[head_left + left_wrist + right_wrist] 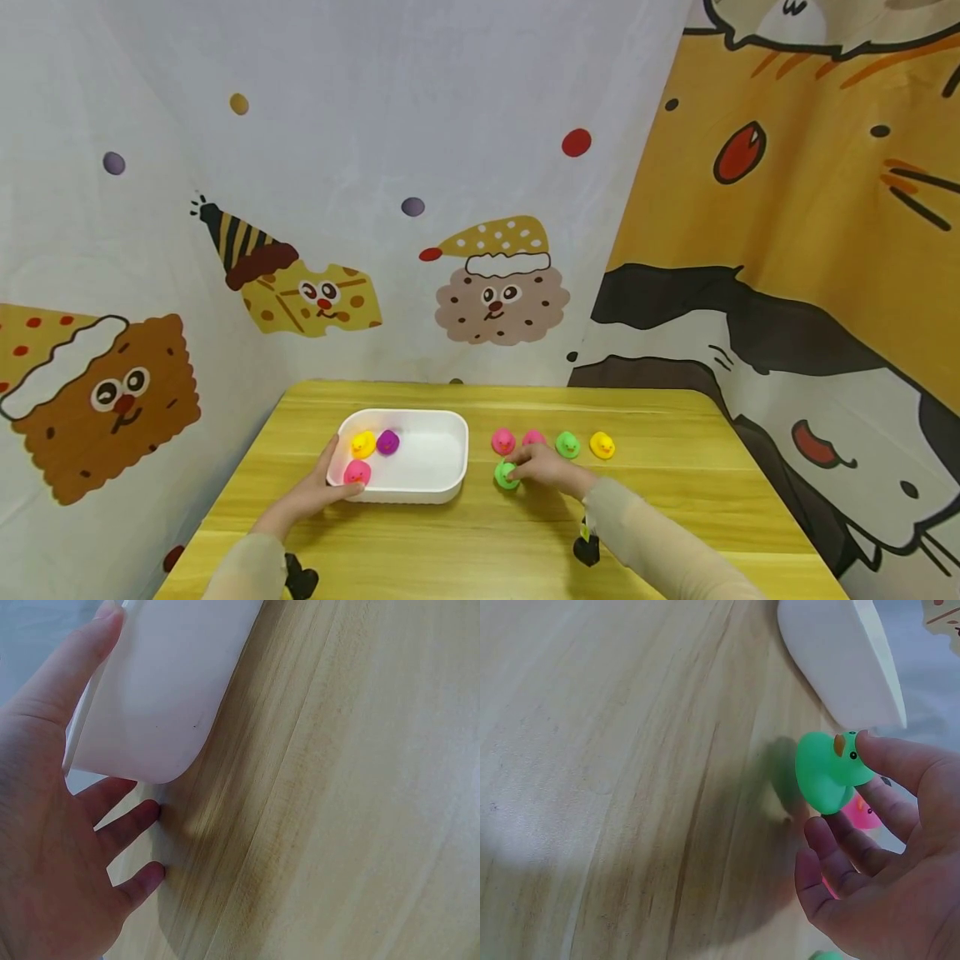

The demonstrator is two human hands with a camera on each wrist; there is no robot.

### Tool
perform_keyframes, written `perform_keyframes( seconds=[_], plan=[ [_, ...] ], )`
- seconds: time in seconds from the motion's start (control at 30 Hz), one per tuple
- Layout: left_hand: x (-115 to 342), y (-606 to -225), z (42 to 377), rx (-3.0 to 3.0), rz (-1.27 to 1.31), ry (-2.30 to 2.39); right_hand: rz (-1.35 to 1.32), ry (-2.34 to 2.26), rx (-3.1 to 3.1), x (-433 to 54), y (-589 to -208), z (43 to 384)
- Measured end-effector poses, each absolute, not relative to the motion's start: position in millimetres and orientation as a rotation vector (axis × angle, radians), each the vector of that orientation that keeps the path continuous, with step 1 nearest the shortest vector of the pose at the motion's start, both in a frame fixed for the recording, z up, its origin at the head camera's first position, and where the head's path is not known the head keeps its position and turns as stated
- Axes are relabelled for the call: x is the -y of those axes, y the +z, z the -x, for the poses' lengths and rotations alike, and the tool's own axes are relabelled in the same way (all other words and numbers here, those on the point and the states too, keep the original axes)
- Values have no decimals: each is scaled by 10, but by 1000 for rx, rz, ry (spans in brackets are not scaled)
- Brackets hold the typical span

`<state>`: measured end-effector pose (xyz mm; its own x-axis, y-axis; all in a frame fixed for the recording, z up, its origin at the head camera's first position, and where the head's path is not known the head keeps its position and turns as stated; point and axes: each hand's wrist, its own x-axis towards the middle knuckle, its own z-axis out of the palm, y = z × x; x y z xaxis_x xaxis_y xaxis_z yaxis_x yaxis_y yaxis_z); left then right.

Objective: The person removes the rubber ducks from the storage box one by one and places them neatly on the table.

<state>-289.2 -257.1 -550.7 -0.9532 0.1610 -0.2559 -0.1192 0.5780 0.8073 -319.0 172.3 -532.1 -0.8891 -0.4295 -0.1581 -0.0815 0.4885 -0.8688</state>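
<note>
A white plastic tray (416,497) stands on the table's left half. In it are a yellow rubber duck (363,444), a purple rubber duck (387,442) and a pink rubber duck (357,472). My left hand (318,487) holds the tray's near left corner, thumb along the near rim and fingers at the left side; the lower fingers spread out beside it in the left wrist view. Right of the tray, my right hand (551,468) pinches a green rubber duck (825,772) between thumb and fingers, close over the table.
Behind my right hand, a row holds a pink duck (503,441), a partly hidden pink duck (534,437), another green duck (567,445) and another yellow duck (602,445). The wooden table (450,550) backs onto a printed cloth (337,125).
</note>
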Motion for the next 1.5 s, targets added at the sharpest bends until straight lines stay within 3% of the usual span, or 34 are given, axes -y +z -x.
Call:
perform_keyframes(
  seconds=[1.5],
  plan=[
    [2543, -5475, 2870, -2518, -11, 1309, 435, -1360, -2355, -1709, -5438, 3264]
  ],
)
